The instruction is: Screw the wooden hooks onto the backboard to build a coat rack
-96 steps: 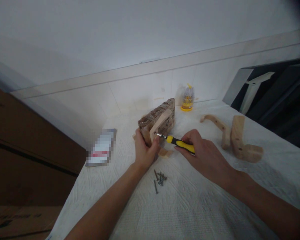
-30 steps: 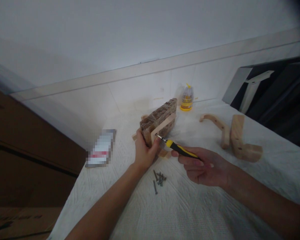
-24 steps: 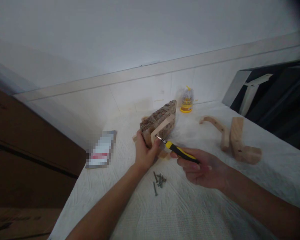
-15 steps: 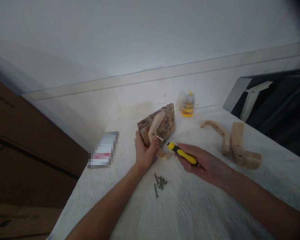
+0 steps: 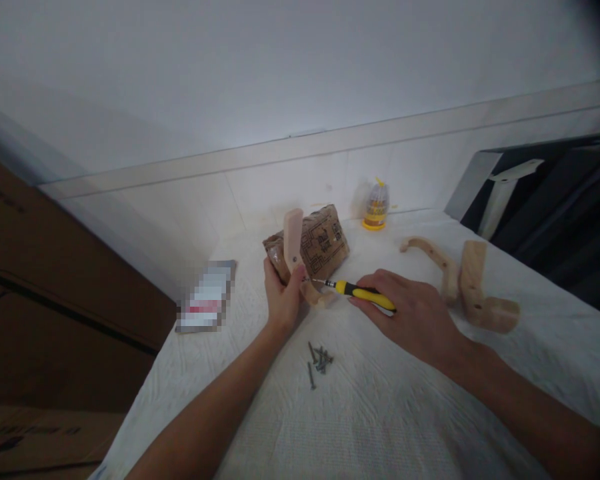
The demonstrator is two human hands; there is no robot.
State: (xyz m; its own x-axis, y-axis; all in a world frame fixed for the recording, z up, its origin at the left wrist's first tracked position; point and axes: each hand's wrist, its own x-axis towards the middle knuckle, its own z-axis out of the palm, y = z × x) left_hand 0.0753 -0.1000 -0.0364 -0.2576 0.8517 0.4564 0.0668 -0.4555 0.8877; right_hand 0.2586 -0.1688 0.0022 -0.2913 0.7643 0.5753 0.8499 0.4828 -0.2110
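My left hand (image 5: 280, 297) grips a brown patterned block (image 5: 325, 240) with a pale wooden hook piece (image 5: 293, 239) held against its side, the hook standing nearly upright. My right hand (image 5: 410, 313) is closed on a yellow and black screwdriver (image 5: 360, 292). Its metal tip points left and meets the wooden piece near my left thumb. Several grey screws (image 5: 319, 360) lie loose on the white cloth just below both hands.
Two more curved wooden hook pieces (image 5: 473, 283) lie at the right. A yellow bit holder (image 5: 375, 207) stands by the back wall. A flat packet (image 5: 206, 305) lies at the left near the table edge. A dark frame (image 5: 545, 193) leans at the far right.
The block and wooden piece have been tipped so the hook stands more upright. My right hand has rolled over from palm up to palm down on the screwdriver.
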